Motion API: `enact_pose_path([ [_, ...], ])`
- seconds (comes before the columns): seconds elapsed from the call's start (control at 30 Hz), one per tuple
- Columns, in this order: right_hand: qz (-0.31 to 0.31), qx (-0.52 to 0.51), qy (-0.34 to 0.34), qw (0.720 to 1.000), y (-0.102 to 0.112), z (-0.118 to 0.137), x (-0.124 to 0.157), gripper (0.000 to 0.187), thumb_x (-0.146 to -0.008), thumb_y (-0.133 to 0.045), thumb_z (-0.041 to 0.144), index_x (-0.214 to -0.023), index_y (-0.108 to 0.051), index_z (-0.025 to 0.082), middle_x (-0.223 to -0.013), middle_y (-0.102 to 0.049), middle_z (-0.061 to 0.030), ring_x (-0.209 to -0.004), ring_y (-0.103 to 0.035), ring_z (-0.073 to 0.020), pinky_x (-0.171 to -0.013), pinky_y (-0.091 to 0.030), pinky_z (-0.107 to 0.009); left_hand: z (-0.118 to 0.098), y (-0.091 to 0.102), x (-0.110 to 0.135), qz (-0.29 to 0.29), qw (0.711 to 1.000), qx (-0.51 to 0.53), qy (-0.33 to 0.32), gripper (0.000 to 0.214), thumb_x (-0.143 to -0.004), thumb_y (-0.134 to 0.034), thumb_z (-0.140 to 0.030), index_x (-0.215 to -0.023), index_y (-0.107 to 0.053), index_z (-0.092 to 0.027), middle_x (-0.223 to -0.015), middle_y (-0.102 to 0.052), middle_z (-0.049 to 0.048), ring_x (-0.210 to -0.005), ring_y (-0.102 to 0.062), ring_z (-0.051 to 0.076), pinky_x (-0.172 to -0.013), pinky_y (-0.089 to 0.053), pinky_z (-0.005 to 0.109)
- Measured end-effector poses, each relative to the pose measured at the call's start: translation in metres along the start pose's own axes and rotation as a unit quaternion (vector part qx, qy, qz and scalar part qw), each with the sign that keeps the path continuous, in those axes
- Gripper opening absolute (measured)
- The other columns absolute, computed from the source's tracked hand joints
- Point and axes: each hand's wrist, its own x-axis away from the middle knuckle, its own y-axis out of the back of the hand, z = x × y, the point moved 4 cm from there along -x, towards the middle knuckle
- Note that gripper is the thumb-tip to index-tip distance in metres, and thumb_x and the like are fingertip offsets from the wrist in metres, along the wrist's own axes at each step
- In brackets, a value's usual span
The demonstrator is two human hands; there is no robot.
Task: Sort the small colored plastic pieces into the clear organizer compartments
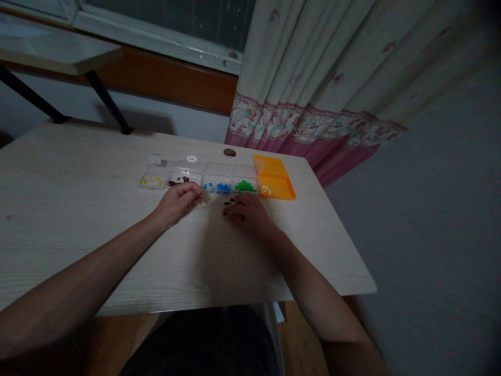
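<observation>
A clear compartment box (195, 168) lies at the table's far side, holding yellow beads (152, 180), dark beads (179, 180), blue beads (218, 187) and green beads (245, 185) in separate cells. My left hand (179, 201) hovers just in front of the dark-bead cell, fingers curled into a pinch; what they hold is too small to name. My right hand (247, 211) rests palm down on the table in front of the green cell, fingers bent over a few dark beads (230, 200) lying loose on the wood.
An orange tray (276, 177) sits at the box's right end with a few pale beads in its near corner. The light wooden table (78, 209) ends at its right edge near a floral curtain (313, 120). A shelf on black legs (58, 57) stands at the back left.
</observation>
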Motion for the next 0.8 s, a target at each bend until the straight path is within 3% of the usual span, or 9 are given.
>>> enact_pose_path([
  [0.2,-0.012,-0.027,0.006,1.0,-0.001,0.001,-0.003,0.005,-0.085,-0.074,0.025,-0.088,-0.077,0.022,-0.092,-0.066,-0.0058,-0.093,-0.058,-0.0209,-0.086,-0.043,-0.035,-0.004,0.005,-0.001,-0.027,0.999,-0.02,-0.002,0.023,-0.076,-0.06,-0.038,-0.064,-0.058,-0.018,-0.058,-0.052,-0.0003,-0.05,-0.039,0.009,-0.045,-0.027,0.023],
  [0.37,-0.014,-0.043,0.019,0.999,0.001,0.003,-0.003,0.004,-0.086,-0.071,0.022,-0.087,-0.075,0.02,-0.091,-0.067,-0.0064,-0.092,-0.058,-0.0211,-0.086,-0.044,-0.035,-0.006,0.033,-0.01,-0.109,0.986,-0.089,-0.089,0.02,-0.077,-0.05,-0.029,-0.061,-0.056,-0.02,-0.062,-0.054,0.0018,-0.057,-0.046,0.013,-0.053,-0.036,0.026],
  [0.53,-0.027,-0.052,0.024,0.998,0.003,0.005,-0.002,0.005,-0.086,-0.068,0.019,-0.088,-0.072,0.02,-0.092,-0.068,-0.0067,-0.094,-0.06,-0.0221,-0.087,-0.045,-0.036,-0.014,0.059,-0.013,-0.184,0.93,-0.257,-0.188,0.023,-0.082,-0.045,-0.024,-0.061,-0.052,-0.021,-0.065,-0.055,0.0021,-0.068,-0.053,0.018,-0.068,-0.043,0.031],
  [0.67,-0.061,-0.058,0.019,0.996,0.006,0.002,-0.001,0.007,-0.084,-0.066,0.016,-0.089,-0.07,0.019,-0.09,-0.068,-0.0064,-0.092,-0.061,-0.0215,-0.086,-0.046,-0.035,-0.022,0.057,-0.011,-0.185,0.862,-0.398,-0.252,0.026,-0.088,-0.048,-0.029,-0.065,-0.056,-0.021,-0.071,-0.06,0.0033,-0.079,-0.055,0.021,-0.081,-0.043,0.036],
  [0.8,-0.074,-0.058,0.018,0.995,0.006,-0.004,0.0,0.007,-0.084,-0.066,0.017,-0.09,-0.067,0.021,-0.092,-0.07,-0.0052,-0.094,-0.062,-0.022,-0.086,-0.047,-0.036,-0.021,0.051,-0.012,-0.166,0.84,-0.442,-0.268,0.025,-0.09,-0.053,-0.033,-0.07,-0.061,-0.021,-0.076,-0.064,0.004,-0.083,-0.056,0.022,-0.084,-0.042,0.039],
])
